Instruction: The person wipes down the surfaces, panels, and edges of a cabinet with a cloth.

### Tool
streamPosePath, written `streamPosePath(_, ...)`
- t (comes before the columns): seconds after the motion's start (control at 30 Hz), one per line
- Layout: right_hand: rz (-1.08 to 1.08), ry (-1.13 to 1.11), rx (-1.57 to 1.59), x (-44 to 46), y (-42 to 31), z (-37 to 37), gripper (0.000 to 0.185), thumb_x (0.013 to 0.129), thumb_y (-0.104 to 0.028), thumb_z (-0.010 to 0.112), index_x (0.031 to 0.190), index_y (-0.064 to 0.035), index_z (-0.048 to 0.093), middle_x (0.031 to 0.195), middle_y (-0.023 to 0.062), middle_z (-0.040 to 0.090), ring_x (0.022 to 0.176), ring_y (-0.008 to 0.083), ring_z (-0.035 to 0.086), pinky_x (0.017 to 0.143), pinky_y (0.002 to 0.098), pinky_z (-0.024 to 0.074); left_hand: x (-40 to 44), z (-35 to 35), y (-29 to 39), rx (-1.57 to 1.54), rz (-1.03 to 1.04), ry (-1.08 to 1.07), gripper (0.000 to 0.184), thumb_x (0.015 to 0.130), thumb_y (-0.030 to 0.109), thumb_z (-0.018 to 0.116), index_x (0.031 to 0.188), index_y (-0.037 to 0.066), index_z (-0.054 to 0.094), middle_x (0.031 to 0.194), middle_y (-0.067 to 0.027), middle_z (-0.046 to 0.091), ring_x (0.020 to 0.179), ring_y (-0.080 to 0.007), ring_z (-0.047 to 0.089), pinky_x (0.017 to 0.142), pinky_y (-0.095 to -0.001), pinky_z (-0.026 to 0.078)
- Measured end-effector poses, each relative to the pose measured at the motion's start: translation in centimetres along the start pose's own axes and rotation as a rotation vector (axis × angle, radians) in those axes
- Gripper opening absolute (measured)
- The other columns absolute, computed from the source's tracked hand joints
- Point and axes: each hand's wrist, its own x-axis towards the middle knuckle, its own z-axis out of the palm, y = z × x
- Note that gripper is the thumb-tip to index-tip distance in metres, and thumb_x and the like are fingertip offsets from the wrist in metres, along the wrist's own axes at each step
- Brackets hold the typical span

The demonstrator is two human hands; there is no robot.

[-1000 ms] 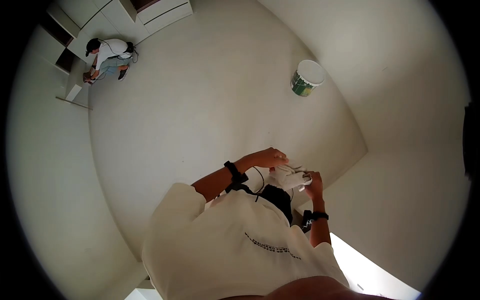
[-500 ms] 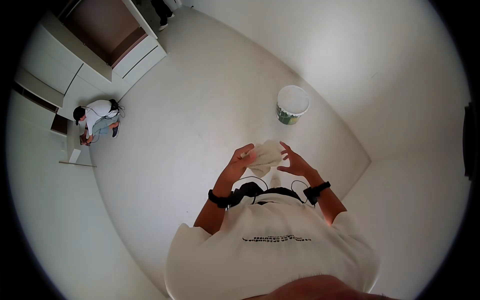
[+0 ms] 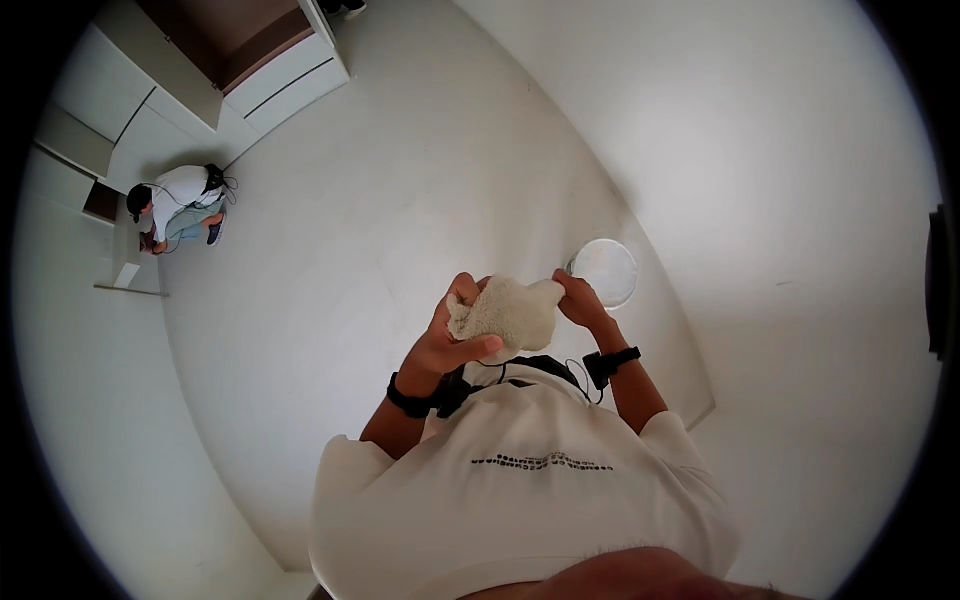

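A crumpled off-white cloth (image 3: 515, 312) is held between my two hands, in front of my waist. My left hand (image 3: 450, 335) is closed around its left side, with the thumb pressed over the lower edge. At the right, a corner of the cloth is pinched in the fingers of my right hand (image 3: 580, 300). Just beyond that hand stands a white bucket (image 3: 607, 272), partly covered by it. Both wrists wear black bands.
A crouching person (image 3: 185, 205) works at a low cabinet part on the left. White cabinets (image 3: 285, 95) with a brown interior line the upper left. Another person's foot (image 3: 353, 11) shows at the top. A white wall (image 3: 730, 180) runs along the right.
My right hand, spread beside the cloth before, now grips its corner. The cloth is stretched wider between my hands. The view has shifted, and the bucket appears lower and closer to my right hand.
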Motion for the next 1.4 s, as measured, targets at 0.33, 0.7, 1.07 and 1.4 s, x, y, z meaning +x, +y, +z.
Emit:
streamPosePath(0.33,0.038,0.471,0.583,14.8,10.4,-4.7,0.05,0.105,-0.035,0.04,0.14,0.0012,0.045,0.13,0.0119,0.059,0.117,0.0258,0.058,0.1,0.0399,0.0456,14.6,-19.6,-3.0,0.256,-0.294,0.847,0.049,0.089,0.021,0.075,0.119,0.006,0.04,0.106,-0.0079,0.059,0.096,-0.0133,0.056,0.085,-0.0292,0.048)
streamPosePath(0.7,-0.542,0.683,-0.246,46.3,-8.9,-20.9,0.058,0.088,-0.03,0.069,0.138,-0.0061,0.05,0.129,0.0151,0.058,0.122,0.0355,0.054,0.102,0.0513,0.0418,35.0,-33.6,-4.5,0.288,-0.855,0.213,0.064,0.096,0.047,0.06,0.143,0.012,0.035,0.121,-0.0079,0.054,0.101,-0.0195,0.056,0.091,-0.0325,0.046)
streamPosePath(1.07,-1.114,0.494,-0.433,71.6,-21.5,-19.0,0.051,0.079,-0.031,0.076,0.122,-0.0048,0.065,0.125,0.0182,0.063,0.119,0.0427,0.056,0.102,0.0591,0.0414,51.4,-53.1,-9.8,1.103,-0.299,0.203,0.09,0.084,0.038,0.076,0.148,0.002,0.024,0.141,-0.0248,0.045,0.126,-0.038,0.051,0.101,-0.0457,0.047)
streamPosePath(1.4,-0.855,0.516,-0.262,90.6,-24.9,-24.0,0.048,0.081,-0.016,0.075,0.126,-0.0052,0.06,0.124,0.0127,0.062,0.118,0.0335,0.056,0.101,0.048,0.0428,64.7,-70.7,-1.1,0.33,-0.588,0.801,0.069,0.099,0.059,0.032,0.148,0.013,0.018,0.127,-0.0207,0.06,0.09,-0.031,0.072,0.073,-0.0419,0.058)
